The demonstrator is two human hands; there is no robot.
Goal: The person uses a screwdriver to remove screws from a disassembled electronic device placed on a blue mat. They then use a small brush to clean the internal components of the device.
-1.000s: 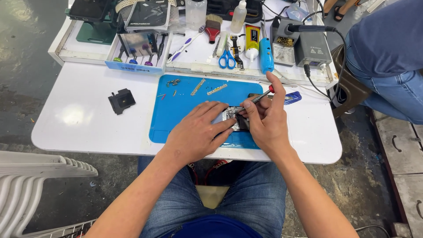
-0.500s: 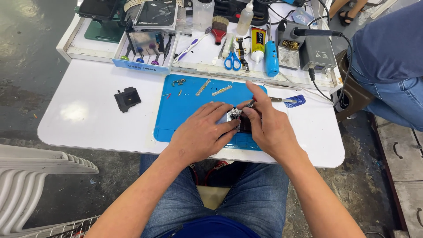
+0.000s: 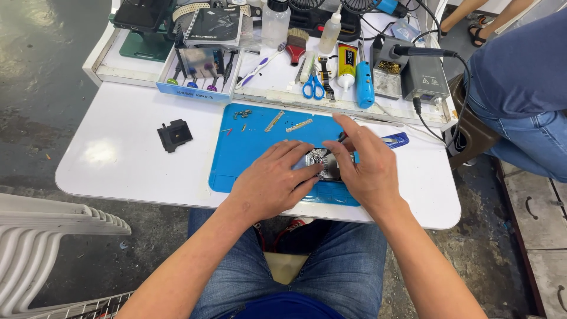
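Two hands work at the table: one left hand (image 3: 269, 186) and one right hand (image 3: 366, 168), with one opened phone (image 3: 322, 162) between them. One blue mat (image 3: 248, 153) lies on one white table (image 3: 118, 159). One black part (image 3: 175, 134) sits beside the mat. Two metal strips (image 3: 274, 121) rest on the mat. On the tray behind there are one pair of scissors (image 3: 313, 88), one brush (image 3: 296, 44), one toothbrush (image 3: 260, 68) and two bottles (image 3: 329, 34). One other person's leg (image 3: 520, 106) shows at the right.

white table (image 3: 118, 171) | on it: blue work mat (image 3: 248, 153), small black part (image 3: 175, 134) left of mat, white tool tray (image 3: 266, 88) along far edge, blue-handled tool (image 3: 394, 140) right
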